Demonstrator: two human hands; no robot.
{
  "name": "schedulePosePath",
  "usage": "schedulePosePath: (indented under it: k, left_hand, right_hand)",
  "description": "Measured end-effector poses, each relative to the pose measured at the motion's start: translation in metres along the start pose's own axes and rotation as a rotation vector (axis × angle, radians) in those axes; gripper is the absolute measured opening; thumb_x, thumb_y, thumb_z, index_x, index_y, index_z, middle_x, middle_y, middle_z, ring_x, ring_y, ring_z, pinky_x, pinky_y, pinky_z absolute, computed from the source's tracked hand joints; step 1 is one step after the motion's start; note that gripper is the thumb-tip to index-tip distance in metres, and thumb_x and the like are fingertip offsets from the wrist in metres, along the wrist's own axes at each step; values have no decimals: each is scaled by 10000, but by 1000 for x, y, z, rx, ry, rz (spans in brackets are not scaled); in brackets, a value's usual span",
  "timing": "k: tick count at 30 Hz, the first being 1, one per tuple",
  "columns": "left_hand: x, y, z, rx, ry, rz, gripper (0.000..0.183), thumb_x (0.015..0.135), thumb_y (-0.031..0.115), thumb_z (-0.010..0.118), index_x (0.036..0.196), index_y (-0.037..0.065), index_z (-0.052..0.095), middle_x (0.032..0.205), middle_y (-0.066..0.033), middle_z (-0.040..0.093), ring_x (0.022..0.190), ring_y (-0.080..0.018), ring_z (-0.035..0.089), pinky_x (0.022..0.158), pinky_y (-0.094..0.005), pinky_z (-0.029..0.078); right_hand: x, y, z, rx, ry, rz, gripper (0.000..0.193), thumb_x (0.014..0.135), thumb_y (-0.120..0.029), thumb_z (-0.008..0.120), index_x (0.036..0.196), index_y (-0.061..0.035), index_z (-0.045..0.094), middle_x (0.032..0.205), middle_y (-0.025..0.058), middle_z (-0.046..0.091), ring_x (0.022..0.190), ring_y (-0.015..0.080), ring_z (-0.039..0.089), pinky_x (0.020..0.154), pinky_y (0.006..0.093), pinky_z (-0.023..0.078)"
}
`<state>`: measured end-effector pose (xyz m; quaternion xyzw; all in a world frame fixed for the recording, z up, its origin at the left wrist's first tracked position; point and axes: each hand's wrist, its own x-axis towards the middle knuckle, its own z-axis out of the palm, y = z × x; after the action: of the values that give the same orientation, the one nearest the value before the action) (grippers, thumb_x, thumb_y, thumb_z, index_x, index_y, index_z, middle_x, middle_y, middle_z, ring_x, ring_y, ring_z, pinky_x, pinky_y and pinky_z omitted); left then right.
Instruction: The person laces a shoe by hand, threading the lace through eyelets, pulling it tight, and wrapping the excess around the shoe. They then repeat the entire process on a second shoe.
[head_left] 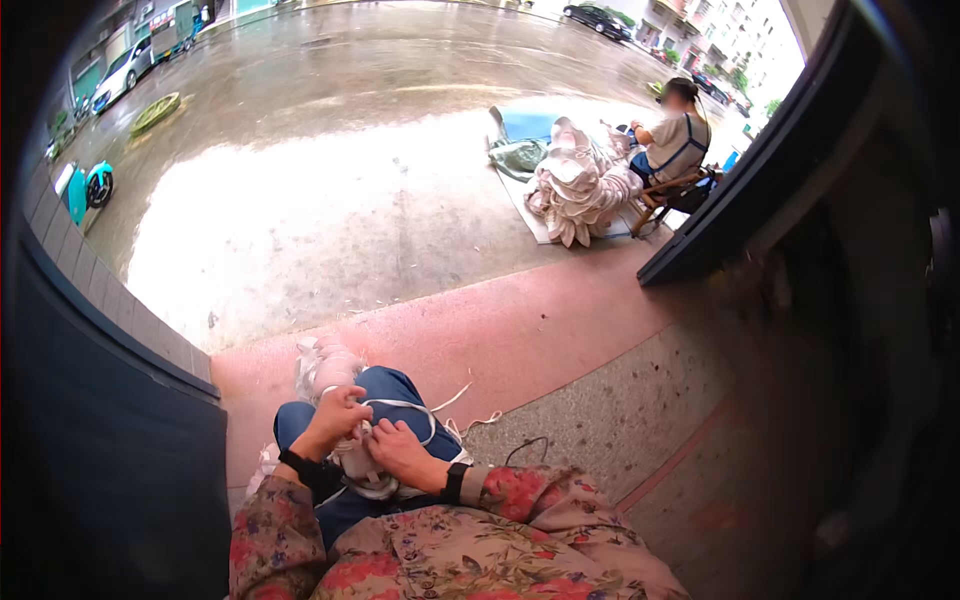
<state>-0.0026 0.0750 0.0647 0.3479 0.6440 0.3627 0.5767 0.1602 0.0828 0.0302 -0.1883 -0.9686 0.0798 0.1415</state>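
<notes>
A pale pinkish-white shoe upper (357, 466) rests on my lap between my thighs. My left hand (338, 420) is closed over its far end, fingertips pinching a white lace (405, 404). That lace curves across my right knee and trails off to the right. From the right side, my right hand (405, 455) grips the edge of the upper, its fingers bent and close to the left fingertips. The exact spot where the fingers meet is too small to make out. Just beyond my hands, a row of similar pale uppers (328, 362) lies nested together by my knees.
Pink flooring (480, 330) spans the doorway, with dark door panels (110, 420) at both sides. Outside, a seated person (680, 140) works beside a large heap of pale uppers (580, 185) on a sheet. A turquoise scooter (78, 190) stands at left; wet pavement and parked vehicles lie beyond.
</notes>
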Motion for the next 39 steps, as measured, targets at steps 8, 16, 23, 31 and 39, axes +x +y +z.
schedulePosePath:
  k: [8,16,23,31,39]
  left_hand:
    - [-12,6,-21,-93,132,46,429,708,99,657,1078,-37,488,639,-95,596,409,-98,499,348,-209,372]
    - [21,-24,1,302,13,297,273,729,236,624,850,-4,576,696,-126,607,587,-198,591,529,-305,462]
    - [-44,-41,-39,878,317,274,191,774,179,556,878,23,593,810,-171,599,788,-367,568,694,-423,454]
    - [-76,-52,-35,1145,208,379,77,765,116,515,787,54,555,798,-140,579,769,-293,599,638,-358,488]
    - [-92,-60,-26,1261,580,379,35,756,91,516,755,57,505,531,-124,548,514,-309,586,453,-366,472]
  right_hand:
    - [19,11,-6,88,93,-246,178,708,-178,491,834,-90,582,912,67,467,869,202,442,746,367,330]
    - [39,27,-176,187,977,7,164,837,-154,458,894,-2,483,962,173,459,893,290,483,821,403,380]
    - [36,28,-180,1419,667,196,217,931,-227,390,884,-27,459,641,38,459,501,95,444,455,208,382]
    - [27,3,-62,1149,-227,404,214,865,-191,505,780,-2,560,664,-40,502,548,67,455,484,236,387]
    - [33,-39,10,642,-99,274,204,824,-184,470,848,-17,584,703,229,577,691,371,576,619,427,456]
